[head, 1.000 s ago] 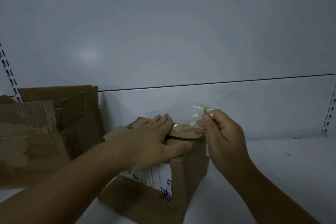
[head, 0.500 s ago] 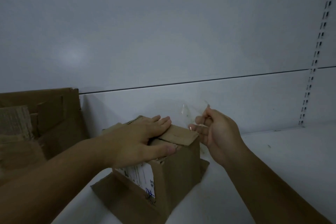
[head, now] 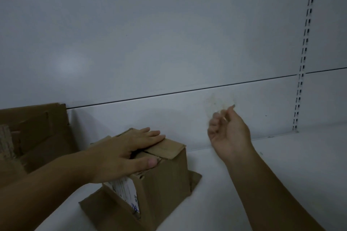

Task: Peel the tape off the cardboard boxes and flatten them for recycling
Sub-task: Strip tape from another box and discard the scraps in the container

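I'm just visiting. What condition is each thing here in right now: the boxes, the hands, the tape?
Small box: upright, not flattened, top flaps folded down, bottom flaps splayed on the shelf.
Left hand: flat, pressing on the small box's top.
Right hand: raised clear of the box, fingers curled.
Tape: blurred see-through scrap at the right fingertips, off the box.
Big box: open, against the back wall.

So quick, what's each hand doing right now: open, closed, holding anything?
Left hand: open, pressed flat on top of the small cardboard box.
Right hand: fingers curled, pinching what looks like a blurred strip of clear tape.
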`<state>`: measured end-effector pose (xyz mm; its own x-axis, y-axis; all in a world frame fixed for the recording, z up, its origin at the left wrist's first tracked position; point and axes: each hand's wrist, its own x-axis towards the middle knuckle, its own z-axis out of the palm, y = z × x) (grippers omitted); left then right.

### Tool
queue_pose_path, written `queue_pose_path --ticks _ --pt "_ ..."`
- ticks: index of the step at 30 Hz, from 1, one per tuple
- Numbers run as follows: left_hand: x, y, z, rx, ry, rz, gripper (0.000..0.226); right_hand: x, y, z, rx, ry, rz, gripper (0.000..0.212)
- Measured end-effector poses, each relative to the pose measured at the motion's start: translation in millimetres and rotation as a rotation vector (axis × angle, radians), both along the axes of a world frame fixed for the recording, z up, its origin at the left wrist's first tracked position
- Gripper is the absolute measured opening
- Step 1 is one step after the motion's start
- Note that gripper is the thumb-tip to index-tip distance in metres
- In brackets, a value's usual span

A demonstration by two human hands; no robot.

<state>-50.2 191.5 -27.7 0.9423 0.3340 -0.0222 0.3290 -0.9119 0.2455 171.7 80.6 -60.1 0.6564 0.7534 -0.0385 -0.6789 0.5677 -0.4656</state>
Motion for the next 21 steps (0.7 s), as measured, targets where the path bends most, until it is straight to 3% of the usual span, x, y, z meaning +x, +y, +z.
queue_pose_path --ticks 3,8,11,13,15,18,20,21 --pt "3.7 -2.6 2.0 0.036 0.019 -0.001 0.071 -8.6 -0.3 1.1 0.052 -0.052 0.165 0.032" --pt "28.4 -35.4 18.8 -0.317 -0.516 0.124 0.075 -28.7 -14.9 13.6 0.158 -0.298 0.364 0.022" --pt "55.0 -60.3 28.8 -0.558 -0.569 0.082 0.052 -40.6 -11.8 5.0 -0.060 -0.906 -0.090 0.014" --pt "66.3 -70.1 30.0 -0.581 -0.620 0.090 0.027 -44.4 -8.1 1.5 -0.113 -1.092 -0.339 0.014" --pt "67.2 -75.6 30.7 -0.585 -0.702 0.127 0.024 -44.7 -8.6 2.5 -0.075 -1.036 -0.321 0.015" --pt "60.7 -83.3 31.3 -0.596 -0.761 0.153 0.026 -43.5 -10.9 5.0 -0.017 -0.955 -0.126 0.012" --pt "55.6 -86.1 36.6 -0.625 -0.883 0.190 0.027 -38.8 -12.7 5.4 0.141 -0.775 0.095 0.005" --pt "52.6 -84.9 42.4 -0.668 -0.985 0.223 0.028 -35.5 -14.5 6.0 0.225 -0.648 0.177 0.013"
